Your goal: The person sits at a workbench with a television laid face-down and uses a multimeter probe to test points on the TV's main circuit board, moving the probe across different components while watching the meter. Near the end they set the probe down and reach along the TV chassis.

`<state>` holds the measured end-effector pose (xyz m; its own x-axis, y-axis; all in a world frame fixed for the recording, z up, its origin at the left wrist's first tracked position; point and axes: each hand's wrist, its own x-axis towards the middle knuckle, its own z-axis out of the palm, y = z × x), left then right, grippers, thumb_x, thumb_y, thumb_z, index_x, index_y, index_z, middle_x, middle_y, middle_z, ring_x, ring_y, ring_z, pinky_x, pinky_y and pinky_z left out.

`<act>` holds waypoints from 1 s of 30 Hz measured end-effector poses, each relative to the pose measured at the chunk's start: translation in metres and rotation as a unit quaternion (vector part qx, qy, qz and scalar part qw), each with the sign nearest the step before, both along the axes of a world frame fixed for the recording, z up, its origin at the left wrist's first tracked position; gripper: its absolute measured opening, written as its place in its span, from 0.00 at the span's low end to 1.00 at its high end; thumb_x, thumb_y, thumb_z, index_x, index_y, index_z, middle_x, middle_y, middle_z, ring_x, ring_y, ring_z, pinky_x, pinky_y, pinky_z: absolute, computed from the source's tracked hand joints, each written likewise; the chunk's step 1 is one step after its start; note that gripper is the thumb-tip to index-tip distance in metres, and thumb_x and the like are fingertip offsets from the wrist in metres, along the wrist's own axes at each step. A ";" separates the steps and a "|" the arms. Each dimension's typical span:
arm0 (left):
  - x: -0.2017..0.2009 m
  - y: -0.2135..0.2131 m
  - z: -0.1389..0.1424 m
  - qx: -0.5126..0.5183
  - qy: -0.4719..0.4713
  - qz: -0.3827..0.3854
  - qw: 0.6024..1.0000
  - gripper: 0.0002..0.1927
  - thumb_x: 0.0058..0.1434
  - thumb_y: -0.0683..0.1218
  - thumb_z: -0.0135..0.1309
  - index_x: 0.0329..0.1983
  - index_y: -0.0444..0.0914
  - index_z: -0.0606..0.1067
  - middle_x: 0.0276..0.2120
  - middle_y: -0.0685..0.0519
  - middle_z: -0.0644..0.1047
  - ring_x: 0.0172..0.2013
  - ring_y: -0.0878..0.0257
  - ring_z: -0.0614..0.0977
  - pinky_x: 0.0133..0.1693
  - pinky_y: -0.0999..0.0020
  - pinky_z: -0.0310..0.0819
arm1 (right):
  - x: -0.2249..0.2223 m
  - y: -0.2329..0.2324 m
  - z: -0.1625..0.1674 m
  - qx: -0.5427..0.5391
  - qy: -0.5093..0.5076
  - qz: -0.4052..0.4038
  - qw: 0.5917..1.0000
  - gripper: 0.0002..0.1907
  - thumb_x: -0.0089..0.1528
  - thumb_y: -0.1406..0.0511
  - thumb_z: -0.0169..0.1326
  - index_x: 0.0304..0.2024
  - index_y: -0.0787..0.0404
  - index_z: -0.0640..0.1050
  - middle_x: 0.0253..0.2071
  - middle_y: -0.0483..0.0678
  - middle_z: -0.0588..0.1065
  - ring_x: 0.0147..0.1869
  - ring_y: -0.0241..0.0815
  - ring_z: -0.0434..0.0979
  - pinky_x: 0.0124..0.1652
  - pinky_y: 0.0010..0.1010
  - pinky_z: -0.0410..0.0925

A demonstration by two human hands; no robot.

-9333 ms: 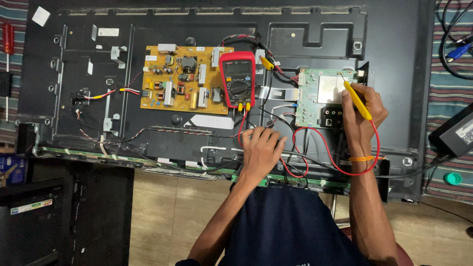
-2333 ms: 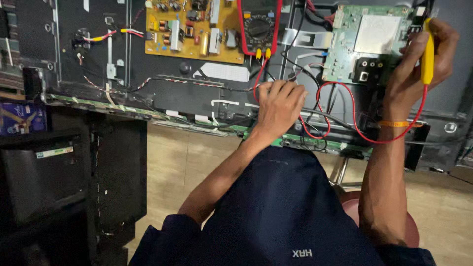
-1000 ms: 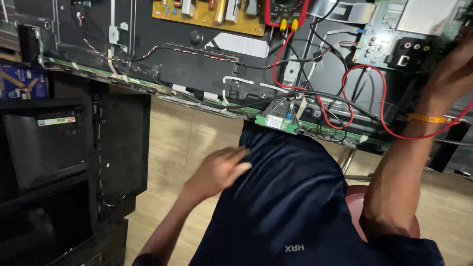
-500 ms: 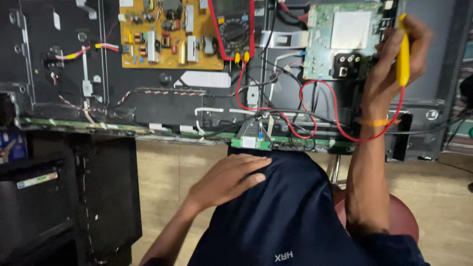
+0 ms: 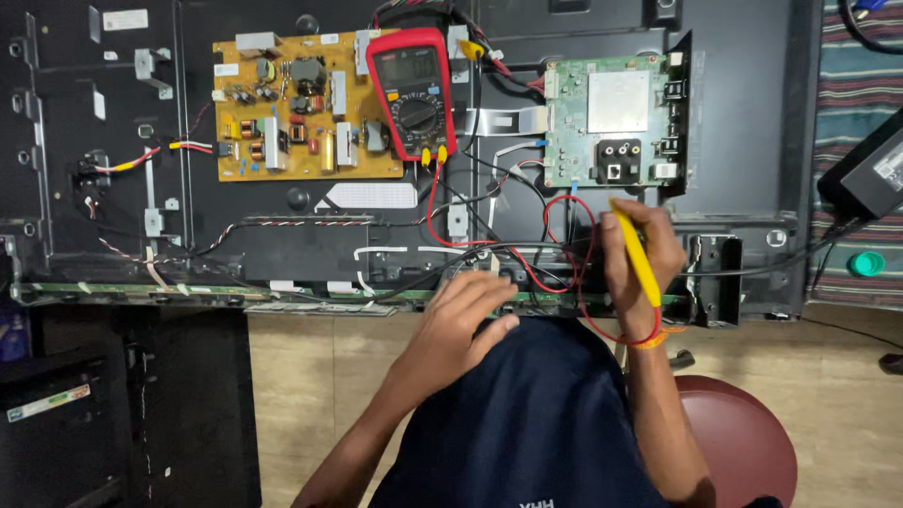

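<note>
My right hand (image 5: 642, 259) clenches the yellow probe (image 5: 636, 252) at six o'clock below the green board (image 5: 611, 118), left hand (image 5: 458, 325) released; a slipping tip could short neighbouring pins.

Tan floor (image 5: 310, 376), maroon stool (image 5: 743, 442), striped cloth (image 5: 856, 113)

A round maroon stool seat (image 5: 738, 433) sits at lower right, a small teal cap (image 5: 866, 264) on striped cloth (image 5: 851, 103) at right, a black cabinet (image 5: 113, 404) at lower left.
</note>
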<state>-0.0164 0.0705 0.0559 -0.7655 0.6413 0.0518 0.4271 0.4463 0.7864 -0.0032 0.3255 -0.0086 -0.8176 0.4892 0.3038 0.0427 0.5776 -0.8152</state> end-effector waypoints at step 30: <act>0.002 0.014 -0.060 -0.039 0.146 0.031 0.988 0.17 0.64 0.49 0.60 0.51 0.33 0.78 0.57 0.45 0.77 0.63 0.51 0.74 0.64 0.52 0.60 | -0.042 -0.015 0.006 0.117 0.086 0.073 0.987 0.10 0.62 0.76 0.63 0.46 0.69 0.78 0.48 0.58 0.79 0.55 0.54 0.82 0.54 0.37 0.74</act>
<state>-0.0144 0.0849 -0.0037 -0.7630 0.6049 0.2280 0.6004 0.5323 0.5968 -0.0451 0.3100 -0.0026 -0.8004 0.2704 0.5351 -0.1824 0.7404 -0.6470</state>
